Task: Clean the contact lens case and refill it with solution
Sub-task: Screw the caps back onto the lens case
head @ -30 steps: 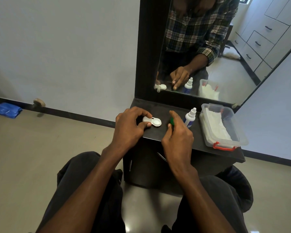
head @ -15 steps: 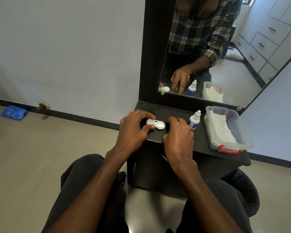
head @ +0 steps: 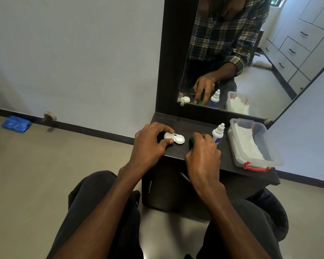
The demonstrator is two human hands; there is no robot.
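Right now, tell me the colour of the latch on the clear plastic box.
Red latch, clearest in the head view.

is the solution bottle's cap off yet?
No, the solution bottle stands upright on the dark table top with its white cap on, untouched beside the right hand.

Bottle crowds right; bare top behind case.

Both bare forearms reach up from the bottom of the frame toward its centre. The left hand sits left of centre, fingers curled, thumb and forefinger pinched together. The right hand is just right of centre, knuckles up, fingers folded down and closed at their tips.
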